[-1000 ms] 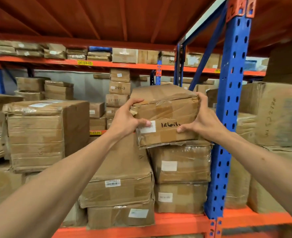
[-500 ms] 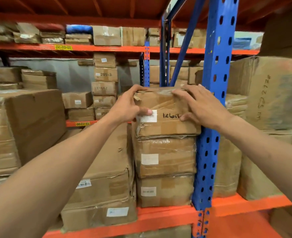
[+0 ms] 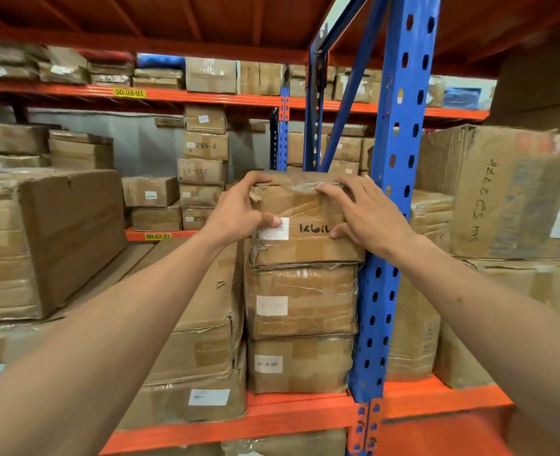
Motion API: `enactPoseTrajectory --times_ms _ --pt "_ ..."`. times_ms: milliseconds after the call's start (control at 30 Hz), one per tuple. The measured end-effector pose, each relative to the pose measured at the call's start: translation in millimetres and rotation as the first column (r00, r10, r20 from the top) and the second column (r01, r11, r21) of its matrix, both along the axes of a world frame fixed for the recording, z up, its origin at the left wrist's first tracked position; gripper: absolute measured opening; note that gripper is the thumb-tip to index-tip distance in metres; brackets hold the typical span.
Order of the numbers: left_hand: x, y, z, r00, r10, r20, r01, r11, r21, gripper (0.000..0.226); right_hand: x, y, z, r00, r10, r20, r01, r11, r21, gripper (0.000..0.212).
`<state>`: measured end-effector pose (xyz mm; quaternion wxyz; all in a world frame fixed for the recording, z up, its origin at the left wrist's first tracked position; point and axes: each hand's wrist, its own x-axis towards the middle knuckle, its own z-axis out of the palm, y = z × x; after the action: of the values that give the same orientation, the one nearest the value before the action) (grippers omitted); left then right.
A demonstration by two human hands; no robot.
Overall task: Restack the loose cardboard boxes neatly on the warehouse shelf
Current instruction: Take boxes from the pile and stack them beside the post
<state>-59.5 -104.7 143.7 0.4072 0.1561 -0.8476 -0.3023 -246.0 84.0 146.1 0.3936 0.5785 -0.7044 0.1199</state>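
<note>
A taped cardboard box (image 3: 305,245) with a white label and handwritten black marks lies as the top box of a three-high stack on the orange shelf (image 3: 292,419). Under it sit a middle box (image 3: 301,301) and a bottom box (image 3: 300,363). My left hand (image 3: 239,213) grips the top box's left front corner, thumb on the label. My right hand (image 3: 367,215) lies over its right top edge, fingers spread, thumb against the front face.
A blue upright post (image 3: 390,225) stands right beside the stack. Larger boxes (image 3: 203,343) are stacked to the left, a big carton (image 3: 48,238) further left, and more cartons (image 3: 502,199) right of the post. Other racks with boxes fill the background.
The top box came down from a tilted, raised hold onto the stack and now lies flat. My right hand moved from the box's side to its top edge.
</note>
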Motion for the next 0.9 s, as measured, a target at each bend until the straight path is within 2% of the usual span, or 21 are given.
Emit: enactPoseTrajectory --times_ms 267,367,467,567,667,733,833,900 --pt "-7 -4 8 0.997 0.016 0.071 -0.017 1.000 0.023 0.077 -7 -13 7 0.999 -0.051 0.014 0.050 0.998 0.050 0.094" --pt "-6 7 10 0.990 0.091 0.108 -0.090 0.996 -0.020 0.091 0 -12 11 0.996 -0.087 -0.009 0.088 0.993 0.085 0.096" --pt "12 19 2 0.977 0.180 0.113 -0.177 0.984 -0.035 0.114 6 -8 14 0.994 -0.106 -0.008 0.106 0.987 0.119 0.094" --pt "47 19 -13 0.958 0.282 0.046 -0.280 0.959 -0.050 0.123 19 -12 13 0.999 -0.024 -0.026 0.026 0.996 0.086 0.092" --pt "98 6 -21 0.875 0.482 -0.052 -0.484 0.866 -0.126 0.115 54 -32 21 0.991 0.104 -0.085 -0.094 0.990 0.106 0.092" --pt "139 -4 -23 0.779 0.613 -0.134 -0.627 0.764 -0.153 0.111 89 -53 28 0.976 0.186 -0.111 -0.170 0.976 0.139 0.093" --pt "203 -22 -26 0.620 0.730 -0.288 -0.779 0.617 -0.113 0.111 151 -89 41 0.950 0.299 -0.089 -0.281 0.945 0.166 0.095" --pt "244 -33 -31 0.553 0.788 -0.272 -0.831 0.547 -0.105 0.117 193 -113 51 0.928 0.366 -0.067 -0.349 0.918 0.191 0.096"
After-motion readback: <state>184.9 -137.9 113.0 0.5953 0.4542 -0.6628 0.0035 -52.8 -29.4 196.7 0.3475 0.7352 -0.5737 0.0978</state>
